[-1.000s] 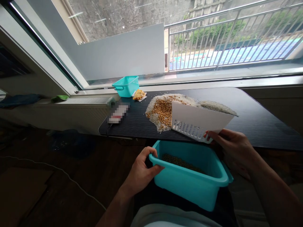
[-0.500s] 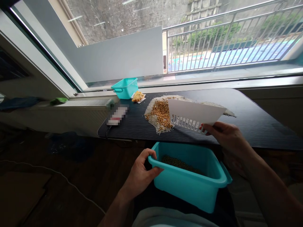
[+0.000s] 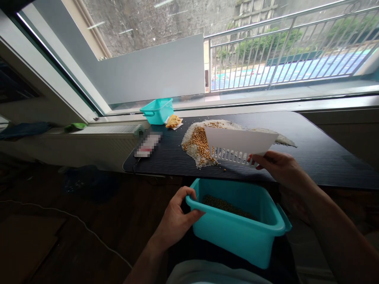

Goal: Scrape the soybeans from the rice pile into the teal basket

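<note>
My left hand (image 3: 177, 216) grips the left rim of a teal plastic bin (image 3: 239, 228) held below the table edge; dark green beans (image 3: 225, 206) lie in its bottom. My right hand (image 3: 281, 169) holds a white slotted plastic panel (image 3: 239, 144) by its right lower corner, its lower edge down on the black table (image 3: 319, 150). The panel stands against a pile of white rice and yellow soybeans (image 3: 199, 142). A few loose beans lie on the table just below the panel.
A second, smaller teal bin (image 3: 157, 110) stands at the table's back left by the window, with a yellow wrapper (image 3: 173, 121) beside it. A blurred-out flat object (image 3: 148, 144) lies at the table's left. A radiator (image 3: 103, 128) runs left; a cable crosses the floor.
The white panel has come down and moved left, from raised above the table edge to resting against the bean and rice pile. My left hand and the bin stayed put.
</note>
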